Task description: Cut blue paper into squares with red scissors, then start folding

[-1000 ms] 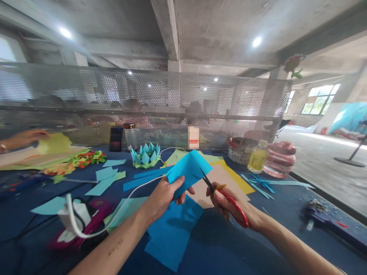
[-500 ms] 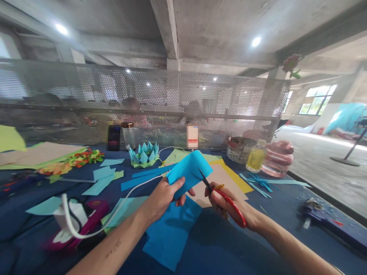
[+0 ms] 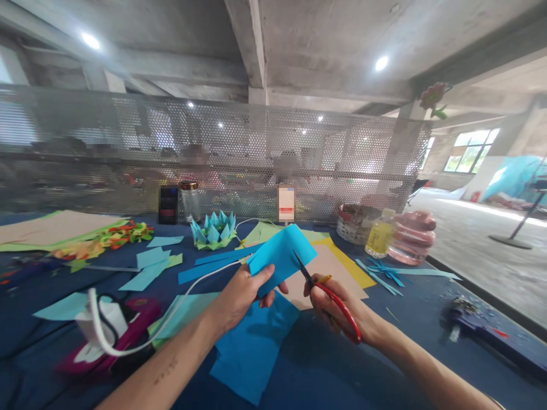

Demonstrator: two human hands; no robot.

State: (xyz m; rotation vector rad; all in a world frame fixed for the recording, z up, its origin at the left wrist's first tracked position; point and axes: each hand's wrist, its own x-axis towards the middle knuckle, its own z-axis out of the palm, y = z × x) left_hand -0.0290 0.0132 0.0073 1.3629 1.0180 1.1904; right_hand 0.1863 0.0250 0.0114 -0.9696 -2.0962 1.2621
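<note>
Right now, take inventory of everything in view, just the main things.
Held sheet: one, blue, centre
Scissors: one, red-handled, centre
Loose sheets: several, blue, peach and yellow, centre
Strips: several, blue, left and right
Scraps: several, light blue, left
Spiky papercraft: one, light blue and green, rear
Jar: one, clear, rear left
Basket: one, whitish, rear right
Bottle: one, yellow, rear right
Container: one, pink, beside bottle
Power strip: one, magenta, front left
Tool: one, dark purple, right
Table: one, dark blue, below
Screen: one, grey, behind table
Left grip: one, bare, on sheet
Right grip: one, bare, on scissors

Scissors point(image 3: 339, 302) slightly farther in over blue ppr point(image 3: 280, 253) | co-worker's hand + yel-grn sheet gone, far L
</note>
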